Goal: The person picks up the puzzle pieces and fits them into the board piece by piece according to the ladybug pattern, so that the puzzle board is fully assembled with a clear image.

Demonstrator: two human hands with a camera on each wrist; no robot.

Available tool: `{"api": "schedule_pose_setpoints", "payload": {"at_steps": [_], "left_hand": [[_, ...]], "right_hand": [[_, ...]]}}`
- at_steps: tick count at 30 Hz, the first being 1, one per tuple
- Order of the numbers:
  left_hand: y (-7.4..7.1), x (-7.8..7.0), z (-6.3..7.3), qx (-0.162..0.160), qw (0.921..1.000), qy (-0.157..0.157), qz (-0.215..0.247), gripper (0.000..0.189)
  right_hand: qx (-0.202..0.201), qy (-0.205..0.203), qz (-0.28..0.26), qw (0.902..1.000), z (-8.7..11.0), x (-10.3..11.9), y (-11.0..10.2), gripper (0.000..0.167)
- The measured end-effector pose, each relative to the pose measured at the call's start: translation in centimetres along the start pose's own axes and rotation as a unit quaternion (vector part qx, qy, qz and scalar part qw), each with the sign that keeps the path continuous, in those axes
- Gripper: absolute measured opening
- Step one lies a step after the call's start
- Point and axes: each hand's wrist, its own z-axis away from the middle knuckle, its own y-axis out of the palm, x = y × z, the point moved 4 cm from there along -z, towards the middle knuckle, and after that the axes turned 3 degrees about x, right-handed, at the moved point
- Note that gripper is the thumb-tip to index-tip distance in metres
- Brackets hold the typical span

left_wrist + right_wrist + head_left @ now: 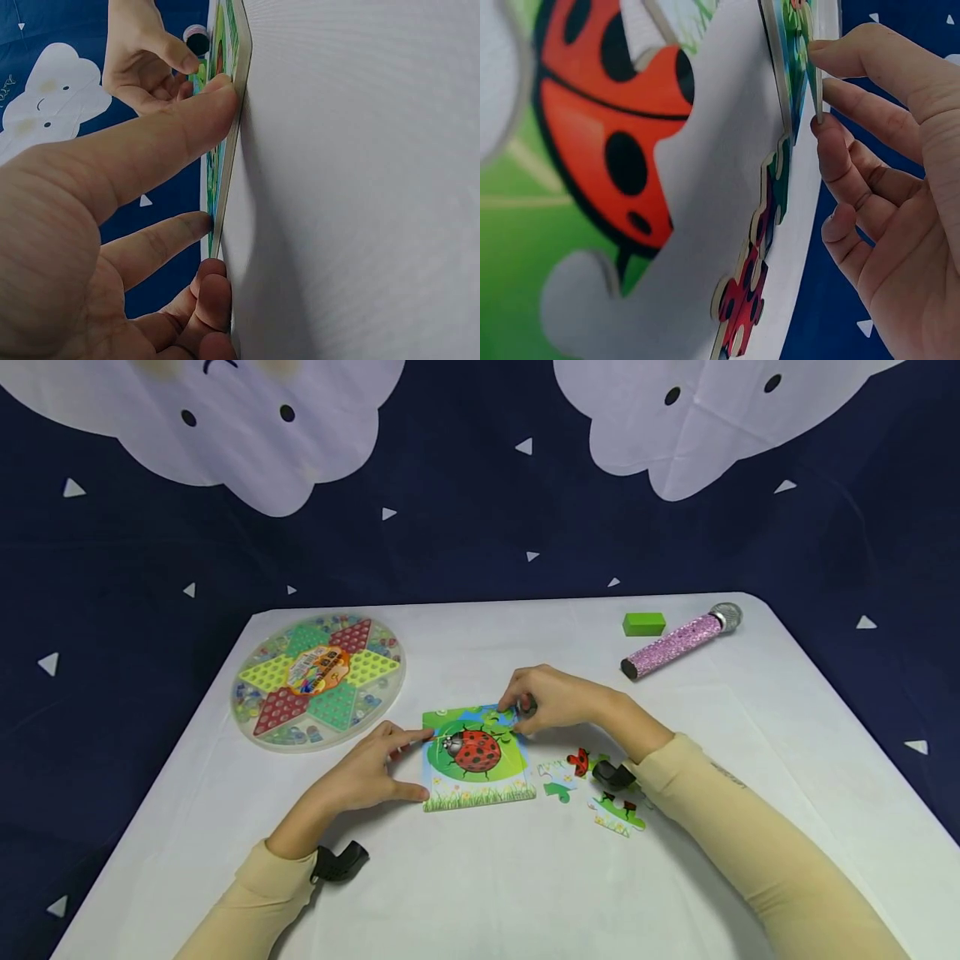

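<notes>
A square ladybug puzzle board (477,796) lies flat on the white table between both hands. On its left edge rest the thumb and index fingertips of my left hand (366,774), spread apart and fairly straight. My right hand (558,697) is over the board's upper right corner. It pinches a thin puzzle piece (815,84) between thumb and fingertips, tilted up from the board; the fingers hide much of it in the head view. Loose puzzle pieces (618,814) with red, green and flower print lie right of the board, partly under the right wrist. One large red ladybug piece (604,142) shows close up.
A round Chinese checkers set (318,670) with marbles stands at the back left of the table. At the back right lie a green block (643,625) and a pink glittery microphone (678,642). A dark blue curtain (465,560) hangs behind the table.
</notes>
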Motion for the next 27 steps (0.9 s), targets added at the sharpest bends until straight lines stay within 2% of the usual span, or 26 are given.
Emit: {"api": "schedule_pose_setpoints", "payload": {"at_steps": [10, 19, 27], "left_hand": [[0.1, 0.0, 0.1, 0.003, 1.0000, -0.004, 0.002, 0.090], [-0.1, -0.1, 0.0, -0.001, 1.0000, -0.002, -0.005, 0.090], [-0.1, 0.0, 0.0, 0.000, 1.0000, -0.002, -0.002, 0.089]], "right_hand": [[0.013, 0.004, -0.008, 0.9999, -0.6, 0.1, 0.6, 0.037], [0.019, -0.005, 0.011, 0.9997, -1.1, 0.2, 0.3, 0.035], [0.029, 0.003, 0.019, 0.9994, -1.3, 0.1, 0.4, 0.034]]}}
